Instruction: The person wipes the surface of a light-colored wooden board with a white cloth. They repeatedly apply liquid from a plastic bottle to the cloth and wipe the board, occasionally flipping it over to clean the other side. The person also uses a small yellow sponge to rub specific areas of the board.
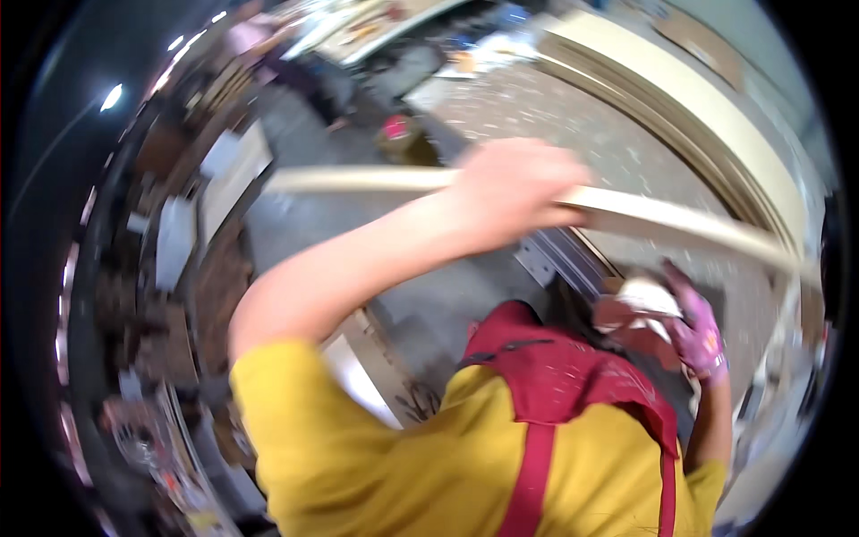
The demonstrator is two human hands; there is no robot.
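My bare left hand [519,183] is raised in front of me and wrapped round a long, narrow wooden strip [689,219]. The pale strip runs across the view from the left, through my fist, to the far right, sloping down there. Lower right, my right hand [696,327] wears a pink glove. It is curled beside a blurred white and dark-red thing [640,309] close to my body. What that thing is, I cannot make out, and motion smears the fingertips. A dark-red apron [573,376] covers my yellow shirt.
Ahead on the right lies a large speckled board surface [537,116], bordered by stacked pale panels [689,98]. A metal rail [564,259] sits below the strip. Flat boards [234,179] and clutter line the left. Another person [277,58] is at the upper left.
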